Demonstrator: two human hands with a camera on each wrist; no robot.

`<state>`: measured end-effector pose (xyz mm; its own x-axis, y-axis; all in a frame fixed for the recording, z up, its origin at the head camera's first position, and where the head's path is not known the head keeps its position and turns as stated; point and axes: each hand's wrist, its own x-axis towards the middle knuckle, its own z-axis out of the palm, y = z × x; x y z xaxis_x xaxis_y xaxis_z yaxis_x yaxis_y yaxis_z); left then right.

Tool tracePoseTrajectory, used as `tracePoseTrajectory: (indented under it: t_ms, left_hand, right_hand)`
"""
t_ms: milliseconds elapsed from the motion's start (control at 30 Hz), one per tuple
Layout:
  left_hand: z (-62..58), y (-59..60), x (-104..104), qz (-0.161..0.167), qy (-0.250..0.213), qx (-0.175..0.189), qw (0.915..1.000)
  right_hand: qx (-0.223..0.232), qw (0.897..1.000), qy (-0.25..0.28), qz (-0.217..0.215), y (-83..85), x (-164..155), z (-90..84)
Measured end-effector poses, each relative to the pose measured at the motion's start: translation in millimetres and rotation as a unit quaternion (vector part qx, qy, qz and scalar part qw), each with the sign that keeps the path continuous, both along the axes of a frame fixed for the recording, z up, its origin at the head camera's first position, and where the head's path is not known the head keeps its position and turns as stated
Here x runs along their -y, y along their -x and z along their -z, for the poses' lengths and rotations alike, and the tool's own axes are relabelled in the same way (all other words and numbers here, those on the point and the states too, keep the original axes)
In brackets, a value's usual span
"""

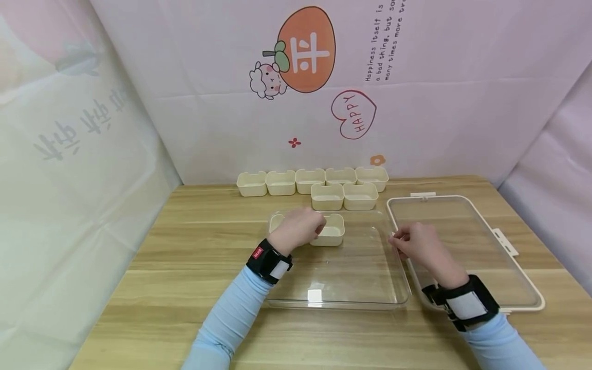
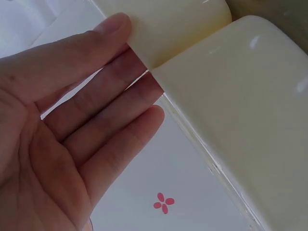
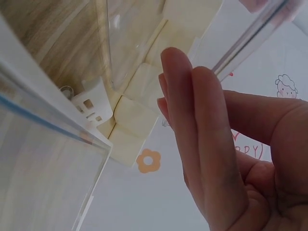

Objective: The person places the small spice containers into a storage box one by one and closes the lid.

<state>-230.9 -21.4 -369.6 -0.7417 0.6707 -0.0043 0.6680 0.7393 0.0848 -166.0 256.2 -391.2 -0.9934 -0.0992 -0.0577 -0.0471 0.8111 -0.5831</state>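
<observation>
In the head view my left hand (image 1: 299, 227) reaches over the back part of a clear plastic tray (image 1: 356, 272). Two small cream bins sit there, and the hand hides much of the left bin (image 1: 276, 221) and one end of the right bin (image 1: 330, 234). The left wrist view shows the thumb against a cream bin wall (image 2: 180, 29), with fingers behind its edge, pinching it. A second bin wall (image 2: 236, 120) adjoins it. My right hand (image 1: 423, 246) pinches the tray's right rim (image 3: 240, 43) between thumb and fingers.
Behind the tray stand several cream bins in a back row (image 1: 280, 183), with two more bins (image 1: 327, 198) in front. A clear lid (image 1: 472, 246) with a white frame and clips lies to the right. A printed cloth (image 1: 208, 103) hangs behind the wooden table (image 1: 185, 272).
</observation>
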Motion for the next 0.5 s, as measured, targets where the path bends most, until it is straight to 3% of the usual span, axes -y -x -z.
tracePoseTrajectory:
  t_ms: [500]
  left_hand:
    - [1.6,1.7,-0.3,0.015,0.001,0.002,0.9999]
  right_hand:
    - [-0.015,1.000,-0.009,0.002,0.7,0.2,1.3]
